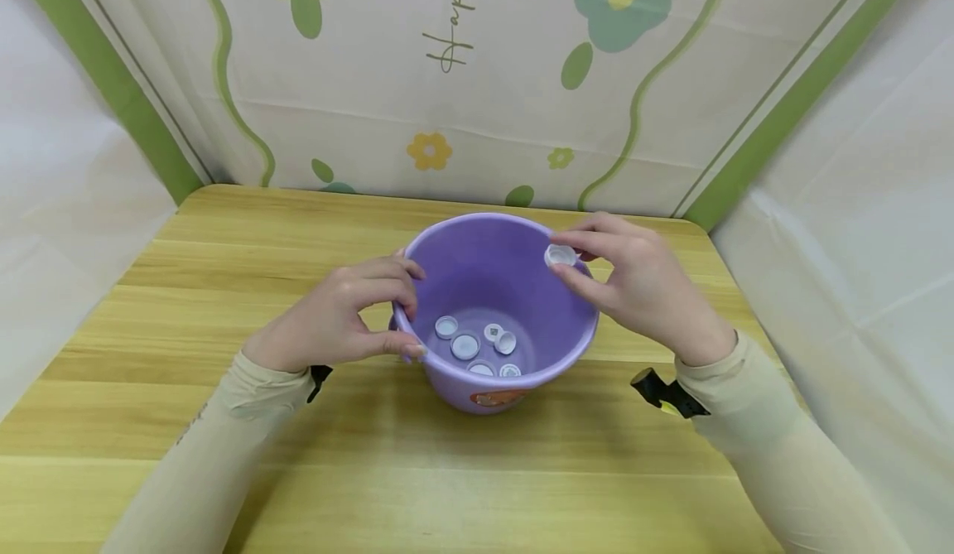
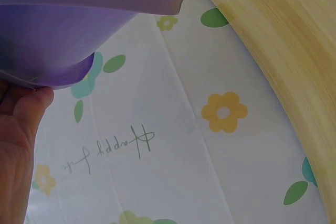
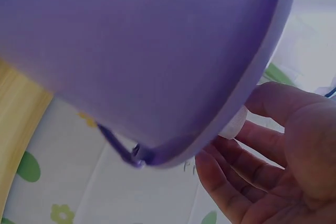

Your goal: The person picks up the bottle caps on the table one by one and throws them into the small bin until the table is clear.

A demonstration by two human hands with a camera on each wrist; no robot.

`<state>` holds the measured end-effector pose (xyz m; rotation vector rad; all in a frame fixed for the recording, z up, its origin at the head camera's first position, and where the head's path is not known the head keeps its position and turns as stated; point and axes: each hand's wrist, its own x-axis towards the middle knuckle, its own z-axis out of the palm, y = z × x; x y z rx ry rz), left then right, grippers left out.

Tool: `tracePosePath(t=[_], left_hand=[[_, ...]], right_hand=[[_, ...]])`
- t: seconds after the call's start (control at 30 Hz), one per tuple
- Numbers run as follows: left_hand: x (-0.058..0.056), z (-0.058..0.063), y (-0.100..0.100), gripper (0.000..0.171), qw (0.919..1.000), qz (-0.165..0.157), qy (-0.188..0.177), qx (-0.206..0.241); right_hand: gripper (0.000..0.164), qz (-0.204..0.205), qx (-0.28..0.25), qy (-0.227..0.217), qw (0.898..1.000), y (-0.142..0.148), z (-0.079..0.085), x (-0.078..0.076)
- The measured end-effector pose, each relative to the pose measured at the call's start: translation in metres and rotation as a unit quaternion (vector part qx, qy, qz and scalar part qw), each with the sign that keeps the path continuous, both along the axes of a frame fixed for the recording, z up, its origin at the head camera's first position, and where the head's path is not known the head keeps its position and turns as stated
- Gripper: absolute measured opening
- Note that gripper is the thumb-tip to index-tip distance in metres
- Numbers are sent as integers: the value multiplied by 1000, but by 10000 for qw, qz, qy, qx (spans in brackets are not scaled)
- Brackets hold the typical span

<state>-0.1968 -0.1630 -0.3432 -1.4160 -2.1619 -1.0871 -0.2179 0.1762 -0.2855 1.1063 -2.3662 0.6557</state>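
A purple plastic bucket stands on the table, its mouth facing up toward the head view. My left hand grips its left rim, thumb at the front and fingers over the edge; the left wrist view shows only part of that hand beside the bucket. At the right rim my right hand pinches a white bottle cap between thumb and fingers. The right wrist view has this cap partly hidden behind the rim. Several white caps lie scattered on the bucket's bottom.
The wooden table extends around the bucket. Behind it hangs a white cloth with printed flowers, and pale sheets close off both sides. The bucket's handle hangs along its outer wall.
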Motion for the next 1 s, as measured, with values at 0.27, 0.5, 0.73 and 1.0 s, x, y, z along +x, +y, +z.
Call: tracePosePath(t=[0.27,0.5,0.73,1.0], left_hand=[[-1,-1,1,39,10000,2,1,6],[-1,-1,4,39,10000,-23,39,19],[-2,-1,4,39,10000,-12,4,-15],[-2,0,5,37,10000,-32,53,-36]], right_hand=[[31,369,140,97,9992,-22,2,3],[31,648,158,112,9977,-33,-1,3],[30,838,160,34,9964,-40,-4,1],[36,958,332,-220,9946,-45,-8,-1]])
